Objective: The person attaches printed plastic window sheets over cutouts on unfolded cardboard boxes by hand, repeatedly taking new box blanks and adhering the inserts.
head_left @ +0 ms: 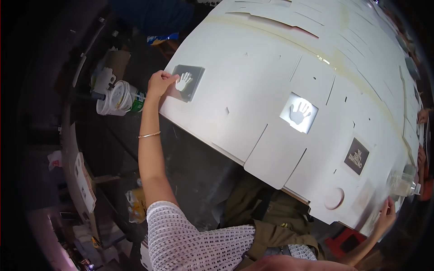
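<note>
At the table's left edge, my left hand (162, 84) pinches the near-left corner of a stack of dark grey see-through sheets with a white handprint (184, 81). Far to the right, my right hand (385, 215) is at the table's edge, its fingers drawn together beside a clear, shiny sheet or packet (370, 217); what they hold is hard to make out. Just beyond that hand lies a clear plastic bottle (401, 184). Between my hands, a bright white square with a grey handprint (299, 113) and a dark square with mirrored lettering (356, 156) lie on the white cardboard.
White cardboard (235, 131) with slits and a round cut-out (334, 198) covers the table. White buckets (120, 97) stand on the floor at left. Under the near edge is a red stool (343, 241). Another person's hand (423, 116) shows at the far right.
</note>
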Available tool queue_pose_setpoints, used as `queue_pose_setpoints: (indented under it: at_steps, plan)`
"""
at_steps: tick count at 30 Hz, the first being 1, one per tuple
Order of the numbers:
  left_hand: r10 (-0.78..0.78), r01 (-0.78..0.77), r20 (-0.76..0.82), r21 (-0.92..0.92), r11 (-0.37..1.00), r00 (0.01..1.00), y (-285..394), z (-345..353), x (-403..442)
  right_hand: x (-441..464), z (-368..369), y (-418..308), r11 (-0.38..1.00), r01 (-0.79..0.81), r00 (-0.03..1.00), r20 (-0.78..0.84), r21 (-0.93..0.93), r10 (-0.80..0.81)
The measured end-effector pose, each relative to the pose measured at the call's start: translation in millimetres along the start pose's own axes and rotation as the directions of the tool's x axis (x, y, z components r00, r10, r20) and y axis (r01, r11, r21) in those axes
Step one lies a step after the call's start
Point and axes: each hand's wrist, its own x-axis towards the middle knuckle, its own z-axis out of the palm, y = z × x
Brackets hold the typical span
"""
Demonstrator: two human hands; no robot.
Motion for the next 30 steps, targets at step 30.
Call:
queue_pose_setpoints:
  at_steps: [30]
  plan:
    - [0.599, -0.587, -0.159, -0.499, 0.637, 0.785, 220.8, -4.9, -125.5, -14.0, 132.1, -318.0, 0.723, 0.416, 0.608, 0.423, 0.551, -0.672]
